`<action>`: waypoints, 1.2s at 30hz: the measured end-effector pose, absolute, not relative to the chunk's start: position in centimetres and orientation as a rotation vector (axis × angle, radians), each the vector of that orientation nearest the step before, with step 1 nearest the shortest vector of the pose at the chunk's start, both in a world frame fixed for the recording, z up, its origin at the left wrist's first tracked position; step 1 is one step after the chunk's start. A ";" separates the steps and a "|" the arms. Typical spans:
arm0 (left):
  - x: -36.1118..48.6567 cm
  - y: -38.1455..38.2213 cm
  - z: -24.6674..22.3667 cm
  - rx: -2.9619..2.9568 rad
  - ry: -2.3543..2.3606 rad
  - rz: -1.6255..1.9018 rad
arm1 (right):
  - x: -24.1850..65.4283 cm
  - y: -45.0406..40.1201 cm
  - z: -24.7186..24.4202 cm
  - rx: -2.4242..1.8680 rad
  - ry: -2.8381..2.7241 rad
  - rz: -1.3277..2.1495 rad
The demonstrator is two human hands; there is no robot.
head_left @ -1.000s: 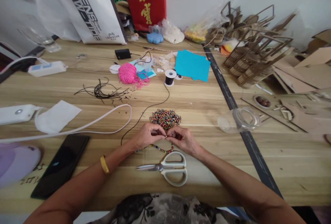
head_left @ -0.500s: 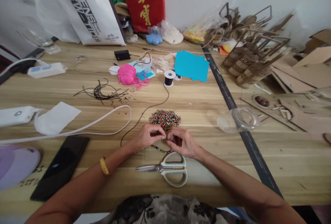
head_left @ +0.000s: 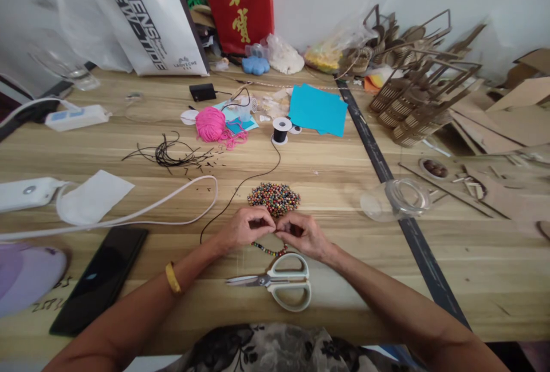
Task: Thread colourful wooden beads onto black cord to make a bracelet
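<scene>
Risks, L to R: white cable [head_left: 216, 186] is looping near the L wrist, so a sideways sweep is poss. snagging it. Black cord [head_left: 244, 178] is running from the L wrist up to the spool [head_left: 280, 131]; a tug there could be tipping the spool or pulling slack thru the bead pile [head_left: 275, 197], b/c the cord is passing close by. Beads are sitting loose & just beyond the fingers, so a knuckle brushing them could be scattering some. If either pinch is slipping, beads on the string might be sliding off, assuming its end isn't secured (can't tell). Scissors [head_left: 263, 280] are lying just below the string, blades pointing L, so a dropping hand might be bumping them.

Grip: L hand [head_left: 238, 230] is pinching, thumb & index tips about meeting; R hand [head_left: 307, 237] is doing the same, tips facing L's, nearly touching. Whatever's b/w the tips is too small to make out; prob. they're holding a thin end. Bead string [head_left: 268, 252] is hanging or lying in a shallow curve just below both pinches, its L end going out of sight by the L hand, its R end rising twd the R fingers.
</scene>
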State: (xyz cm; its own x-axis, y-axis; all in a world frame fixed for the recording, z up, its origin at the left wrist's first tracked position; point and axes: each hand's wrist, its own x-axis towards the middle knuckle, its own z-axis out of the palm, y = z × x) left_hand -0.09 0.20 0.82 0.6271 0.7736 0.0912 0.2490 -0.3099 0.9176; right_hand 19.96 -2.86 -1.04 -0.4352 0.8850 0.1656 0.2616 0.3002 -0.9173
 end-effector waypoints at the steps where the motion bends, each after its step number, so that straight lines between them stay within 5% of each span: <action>1: -0.1 0.2 0.9 1.850 0.845 0.651 | 20.0 -2.9 -1.0 -1.022 -1.870 1.143; 18: -2.3 2.1 1.4 1.711 1.296 0.982 | 20.1 -2.7 -1.4 -1.000 -1.885 1.174; 36: 0.1 1.0 -0.5 2.143 1.230 0.532 | 20.1 -2.6 -1.1 -0.981 -1.911 1.198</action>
State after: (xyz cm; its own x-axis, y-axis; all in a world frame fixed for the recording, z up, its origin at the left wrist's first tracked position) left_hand 0.14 0.96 -0.47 0.4889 0.8712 0.0441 0.6289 -0.3870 0.6743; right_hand 20.14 -2.63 -1.12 -0.4937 0.8576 0.1446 0.2440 0.2961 -0.9235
